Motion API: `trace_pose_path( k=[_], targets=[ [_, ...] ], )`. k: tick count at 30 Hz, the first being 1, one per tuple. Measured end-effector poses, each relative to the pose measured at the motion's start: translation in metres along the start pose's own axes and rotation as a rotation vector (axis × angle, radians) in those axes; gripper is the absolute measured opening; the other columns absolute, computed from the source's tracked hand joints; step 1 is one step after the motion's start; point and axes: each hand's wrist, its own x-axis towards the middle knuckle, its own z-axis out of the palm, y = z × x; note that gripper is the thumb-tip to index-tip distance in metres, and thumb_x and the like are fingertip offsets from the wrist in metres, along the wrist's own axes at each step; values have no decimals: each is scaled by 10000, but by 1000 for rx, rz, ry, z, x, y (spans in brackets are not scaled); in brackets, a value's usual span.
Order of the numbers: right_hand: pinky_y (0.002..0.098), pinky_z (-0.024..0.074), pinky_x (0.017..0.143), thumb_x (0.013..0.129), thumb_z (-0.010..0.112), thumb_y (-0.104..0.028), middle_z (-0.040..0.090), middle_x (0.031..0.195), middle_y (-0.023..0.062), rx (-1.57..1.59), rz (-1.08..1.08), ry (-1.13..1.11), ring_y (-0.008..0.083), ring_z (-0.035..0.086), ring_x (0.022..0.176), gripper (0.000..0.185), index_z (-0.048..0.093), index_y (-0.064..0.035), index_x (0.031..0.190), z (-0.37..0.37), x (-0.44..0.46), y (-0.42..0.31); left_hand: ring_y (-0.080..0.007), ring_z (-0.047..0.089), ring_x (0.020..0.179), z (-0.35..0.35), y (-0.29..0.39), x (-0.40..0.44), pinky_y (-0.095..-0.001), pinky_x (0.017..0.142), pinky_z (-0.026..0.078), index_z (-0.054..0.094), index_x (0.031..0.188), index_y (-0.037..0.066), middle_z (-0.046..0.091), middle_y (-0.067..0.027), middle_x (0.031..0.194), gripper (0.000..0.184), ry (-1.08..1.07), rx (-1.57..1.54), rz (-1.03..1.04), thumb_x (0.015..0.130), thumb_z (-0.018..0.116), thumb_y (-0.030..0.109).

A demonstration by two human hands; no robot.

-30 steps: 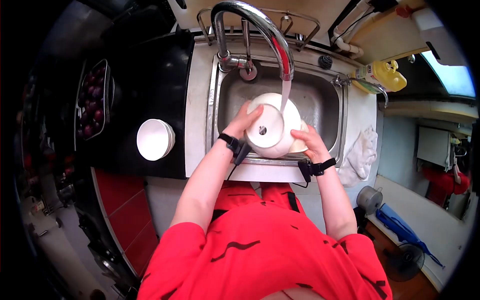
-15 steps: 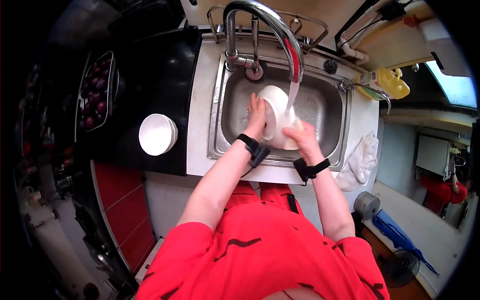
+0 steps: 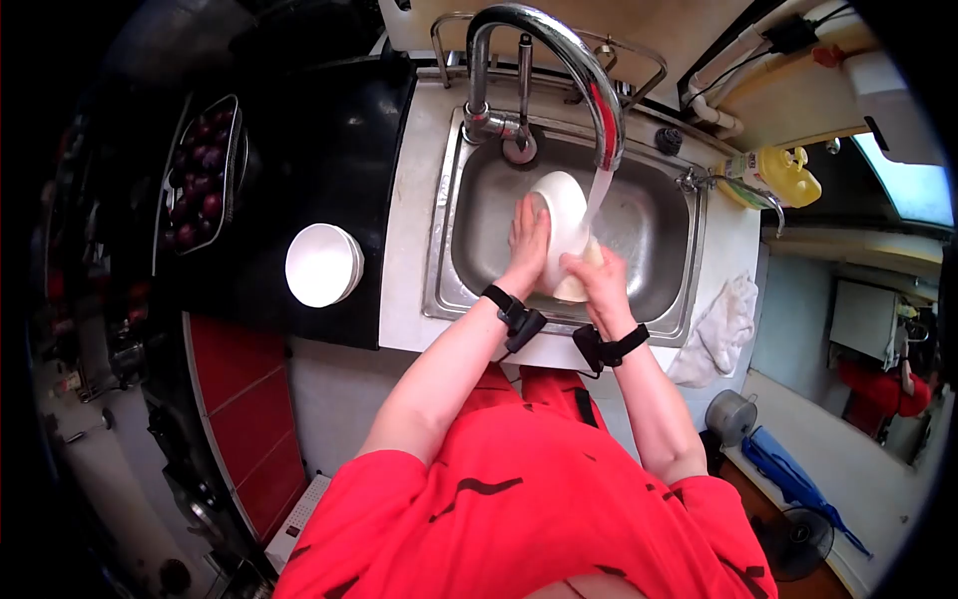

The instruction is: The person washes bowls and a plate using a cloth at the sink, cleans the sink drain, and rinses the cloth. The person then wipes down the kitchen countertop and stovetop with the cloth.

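Note:
A white bowl (image 3: 565, 205) is tilted on its side over the sink (image 3: 639, 228), in the stream from the curved faucet (image 3: 609, 115). My left hand (image 3: 529, 240) holds the bowl from the left, its fingers laid along the wall. On the other side, my right hand (image 3: 603, 282) grips a pale cream cloth or sponge (image 3: 573, 290) against the bowl's lower right; its exact kind is unclear. Water runs down close to the right hand's fingers.
Stacked white bowls (image 3: 321, 266) stand on the black counter (image 3: 329, 150) at left, near a tray of dark plums (image 3: 205, 180). Right of the sink are a yellow jug (image 3: 788, 178) and a crumpled white cloth (image 3: 726, 329). A dark scrubber (image 3: 669, 141) sits behind the basin.
The bowl has turned so its outer side faces up more, and my left hand now lies flatter along it. My right hand stays at its lower right. The whole view has shifted slightly.

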Motion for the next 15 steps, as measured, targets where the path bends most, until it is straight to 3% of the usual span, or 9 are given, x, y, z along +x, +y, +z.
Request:
trace_pose_path(
  k=[1, 2, 3, 5, 6, 7, 9, 10, 15],
  targets=[
    [280, 519, 669, 753, 718, -70, 664, 949, 84, 0, 3, 3, 166, 641, 780, 318, 619, 29, 1039, -3, -2, -1, -300, 170, 1398, -6, -3, 1, -367, 1120, 190, 180, 1452, 48, 172, -155, 1523, 683, 84, 383, 73, 967, 343, 500],
    [292, 527, 694, 760, 717, -72, 662, 956, 86, 117, 75, -9, 170, 645, 793, 337, 607, 25, 1063, -8, -2, -5, -331, 180, 1390, -11, -5, 3, -399, 1118, 195, 147, 1465, 66, 163, -182, 1519, 696, 105, 552, 5, 950, 431, 437],
    [305, 536, 719, 766, 717, -75, 660, 963, 88, 234, 147, -25, 175, 650, 805, 356, 595, 21, 1086, -13, 0, -9, -331, 180, 1390, -20, -13, 8, -399, 1118, 195, 147, 1465, 66, 163, -182, 1519, 696, 111, 550, 5, 950, 431, 437],
    [339, 546, 765, 776, 718, -85, 650, 1003, 93, 236, 189, -54, 194, 652, 847, 396, 567, 18, 1128, -31, 7, -4, -327, 249, 1367, -41, -37, 14, -448, 1091, 249, 117, 1477, 103, 198, -201, 1502, 738, 152, -4, -69, 931, 508, 409],
    [348, 543, 783, 780, 716, -89, 644, 1026, 99, 253, 206, -81, 199, 648, 873, 405, 561, 19, 1138, -40, 11, 0, -324, 384, 1297, -48, -5, -3, -448, 1010, 373, 67, 1476, 79, 299, -207, 1455, 813, 78, -331, -285, 913, 568, 384],
    [356, 540, 800, 784, 714, -93, 639, 1048, 104, 269, 227, -108, 205, 644, 899, 413, 555, 19, 1149, -50, 13, 3, -279, 515, 1186, -54, 13, -12, -406, 927, 466, 218, 1432, 18, 465, -176, 1341, 672, 96, -396, -433, 938, 544, 338],
    [361, 518, 872, 807, 699, -103, 622, 1107, 114, 362, 264, -161, 220, 629, 971, 449, 521, 20, 1201, -67, 23, 7, -230, 581, 1090, -81, -17, -4, -394, 906, 496, 407, 1310, -19, 559, -150, 1233, 450, -165, -759, -425, 967, 498, 258],
    [352, 518, 866, 819, 692, -116, 621, 1109, 113, 336, 273, -146, 216, 630, 971, 444, 520, 23, 1203, -71, 25, 5, -205, 593, 1060, -82, -16, -8, -399, 929, 493, 506, 1187, -29, 597, -134, 1168, 301, -130, -867, -437, 968, 493, 176],
    [350, 508, 863, 876, 622, -160, 626, 1099, 127, 94, 329, -132, 221, 628, 972, 398, 518, 30, 1210, -84, 51, 30, -213, 591, 1052, -74, 2, -16, -365, 964, 475, 507, 1164, -9, 599, -109, 1118, 268, -135, -961, -290, 918, 562, 83]
  ],
)
